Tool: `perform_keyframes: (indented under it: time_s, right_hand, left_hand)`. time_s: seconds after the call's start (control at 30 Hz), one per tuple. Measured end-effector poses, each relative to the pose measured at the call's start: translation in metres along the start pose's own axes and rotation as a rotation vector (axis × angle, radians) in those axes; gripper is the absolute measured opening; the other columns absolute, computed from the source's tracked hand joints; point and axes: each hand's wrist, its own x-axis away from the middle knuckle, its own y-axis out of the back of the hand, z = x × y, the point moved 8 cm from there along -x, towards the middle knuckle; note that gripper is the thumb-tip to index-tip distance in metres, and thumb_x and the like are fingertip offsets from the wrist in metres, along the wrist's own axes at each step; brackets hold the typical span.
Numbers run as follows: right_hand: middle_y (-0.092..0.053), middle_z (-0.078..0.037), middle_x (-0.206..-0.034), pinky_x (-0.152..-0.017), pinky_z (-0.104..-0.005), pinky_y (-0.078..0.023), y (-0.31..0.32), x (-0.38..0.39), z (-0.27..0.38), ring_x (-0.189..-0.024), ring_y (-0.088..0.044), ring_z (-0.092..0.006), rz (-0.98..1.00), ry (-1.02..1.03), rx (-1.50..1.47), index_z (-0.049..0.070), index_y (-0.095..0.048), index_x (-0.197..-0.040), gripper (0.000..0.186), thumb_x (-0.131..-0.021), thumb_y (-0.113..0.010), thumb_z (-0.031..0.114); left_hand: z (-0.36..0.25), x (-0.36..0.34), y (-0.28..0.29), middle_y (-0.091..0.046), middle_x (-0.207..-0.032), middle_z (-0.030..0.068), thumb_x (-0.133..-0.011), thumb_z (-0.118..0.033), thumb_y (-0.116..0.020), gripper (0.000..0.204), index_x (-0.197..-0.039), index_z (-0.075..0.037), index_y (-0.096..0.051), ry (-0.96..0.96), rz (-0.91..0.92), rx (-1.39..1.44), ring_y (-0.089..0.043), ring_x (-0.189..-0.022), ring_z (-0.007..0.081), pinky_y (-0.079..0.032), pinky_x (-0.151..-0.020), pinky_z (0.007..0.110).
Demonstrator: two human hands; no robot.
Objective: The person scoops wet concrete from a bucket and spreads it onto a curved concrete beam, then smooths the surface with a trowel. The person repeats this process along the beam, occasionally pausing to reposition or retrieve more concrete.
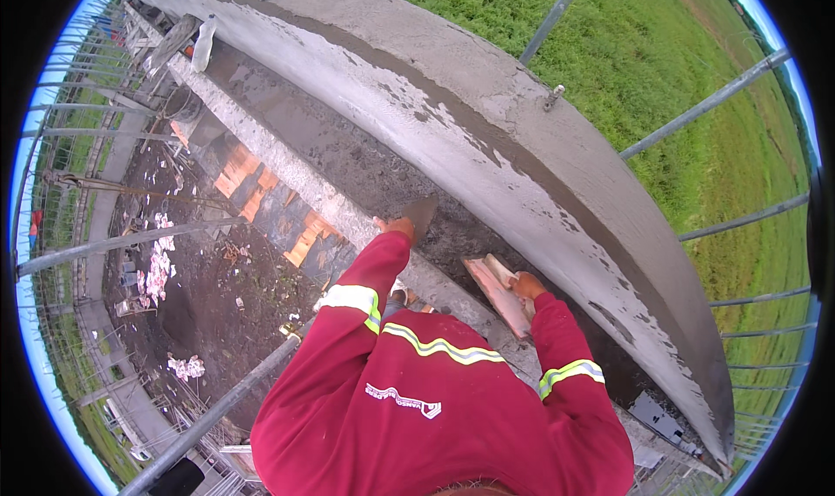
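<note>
My left hand (396,226) is closed around the handle of a pointed trowel (423,214). Its grey blade lies over the wet mortar (361,152) in the channel beside the wall. To the right, my right hand (527,286) grips a wooden float (497,298) by the raised piece along its back. The float is tilted above the same channel, close to the pale concrete ledge (330,202). A curved, freshly plastered wall (522,165) rises on the far side of both tools, and neither tool is seen touching it. Most of the trowel's handle is hidden by my fingers.
A white bottle (203,45) stands at the channel's far left end, with a bucket (183,104) nearby. Metal scaffold poles (130,242) cross at left. Far below the ledge lies littered ground (252,296). Grass (626,70) spreads beyond the wall.
</note>
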Motion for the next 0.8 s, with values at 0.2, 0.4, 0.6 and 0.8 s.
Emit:
perform_keyframes:
  time_s: [0.2,0.4,0.6,0.8]
  right_hand:
    - [-0.063,-0.015,-0.067,-0.050,-0.0429,-0.050,0.004,-0.026,0.036,-0.050,-0.062,-0.0249,0.037,0.026,-0.232,-0.011,-0.060,-0.109,0.048,-0.100,-0.055,0.035]
    - [-0.064,-0.017,-0.067,-0.052,-0.0439,-0.050,-0.031,-0.076,0.033,-0.051,-0.063,-0.0263,0.159,-0.080,-0.329,-0.010,-0.064,-0.095,0.045,-0.101,-0.053,0.034]
    - [-0.070,-0.024,-0.079,-0.073,-0.0453,-0.054,-0.061,-0.143,0.003,-0.073,-0.071,-0.0327,0.037,-0.156,-0.245,-0.008,-0.068,-0.099,0.051,-0.098,-0.054,0.041]
    - [-0.066,-0.025,-0.119,-0.098,-0.0454,-0.048,0.012,-0.130,0.140,-0.112,-0.064,-0.0378,-0.470,0.103,0.125,0.000,-0.060,-0.128,0.059,-0.094,-0.055,0.049]
  left_hand:
    - [-0.001,-0.002,-0.010,-0.063,-0.130,0.0141,-0.094,-0.030,-0.055,0.045,-0.134,-0.010,-0.051,0.002,-0.021,0.065,-0.050,-0.132,0.0364,-0.013,-0.111,0.073]
    - [0.021,0.041,0.005,-0.041,-0.151,0.0163,-0.093,-0.042,-0.058,0.061,-0.144,-0.012,-0.041,-0.032,-0.299,0.147,-0.032,-0.143,0.0362,-0.021,-0.111,0.072]
    - [0.060,0.092,-0.010,-0.013,-0.164,0.0138,-0.087,-0.049,-0.066,0.089,-0.157,-0.016,-0.022,-0.010,-0.327,0.139,-0.014,-0.151,0.0367,-0.029,-0.112,0.064]
    - [0.064,0.090,-0.020,-0.012,-0.164,0.0156,-0.084,-0.053,-0.067,0.095,-0.157,-0.013,-0.021,-0.056,-0.335,0.034,-0.012,-0.151,0.0386,-0.020,-0.112,0.071]
